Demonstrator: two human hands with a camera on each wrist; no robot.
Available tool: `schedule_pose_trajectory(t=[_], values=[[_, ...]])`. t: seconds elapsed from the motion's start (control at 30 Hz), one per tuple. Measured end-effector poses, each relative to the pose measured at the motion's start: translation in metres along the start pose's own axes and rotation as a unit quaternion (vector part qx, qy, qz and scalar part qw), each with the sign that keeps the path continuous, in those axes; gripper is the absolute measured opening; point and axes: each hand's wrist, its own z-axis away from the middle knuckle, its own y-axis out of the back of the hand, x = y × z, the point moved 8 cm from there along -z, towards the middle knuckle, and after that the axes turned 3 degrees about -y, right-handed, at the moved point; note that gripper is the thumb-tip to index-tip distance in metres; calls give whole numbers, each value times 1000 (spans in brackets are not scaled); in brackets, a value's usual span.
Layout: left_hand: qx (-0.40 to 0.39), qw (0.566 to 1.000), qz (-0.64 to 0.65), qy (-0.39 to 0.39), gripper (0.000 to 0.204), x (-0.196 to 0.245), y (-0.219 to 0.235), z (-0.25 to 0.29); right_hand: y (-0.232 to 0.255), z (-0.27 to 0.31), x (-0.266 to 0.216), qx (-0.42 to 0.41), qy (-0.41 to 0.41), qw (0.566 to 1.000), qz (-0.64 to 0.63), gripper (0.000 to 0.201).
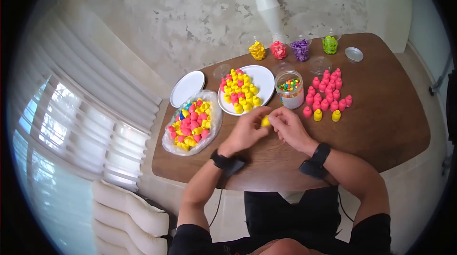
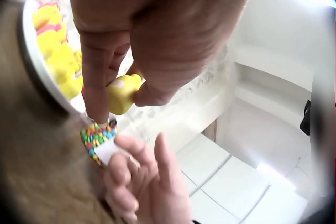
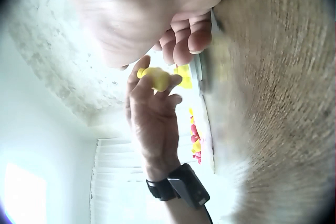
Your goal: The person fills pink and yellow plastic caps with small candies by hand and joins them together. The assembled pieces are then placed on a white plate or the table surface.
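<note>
Over the front half of the table, my left hand [image 1: 245, 130] pinches a small yellow bottle-shaped piece [image 1: 265, 121] between thumb and fingers. The left wrist view shows the same yellow piece [image 2: 122, 97] tilted in the left hand [image 2: 163, 29]. Close on its right is my right hand [image 1: 293, 130], its fingers loosely bent; in the left wrist view the right hand [image 2: 152, 182] stands apart from the piece with no object visible in it. Behind both hands is a jar of coloured candies [image 1: 290, 93].
A white plate [image 1: 267, 86] holds yellow and pink pieces, beside a bag of more pieces [image 1: 190, 124] and an empty white plate [image 1: 187, 89]. Upright pink pieces [image 1: 324, 105] and two yellow ones [image 1: 336, 115] stand at right. Cups of coloured items [image 1: 300, 50] line the back.
</note>
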Motion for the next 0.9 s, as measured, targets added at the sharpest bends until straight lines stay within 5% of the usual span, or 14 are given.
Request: schedule_pose_trajectory(t=[0.07, 0.33, 0.47, 0.7, 0.9], values=[[-12, 995, -70, -70, 61, 5, -17, -5, 4, -9, 12, 13, 59, 996, 69, 25], [19, 998, -52, -32, 64, -14, -14, 2, 1, -13, 2, 25, 85, 961, 264, 28], [70, 993, -90, -37, 36, -25, -2, 5, 5, -17, 17, 25, 58, 983, 175, 21], [62, 998, 29, -7, 34, -30, 1, 9, 5, -16, 16, 16, -55, 992, 112, 14], [27, 988, 143, 48, 29, -43, -10, 9, 11, -19, 19, 7, -41, 998, 57, 17]])
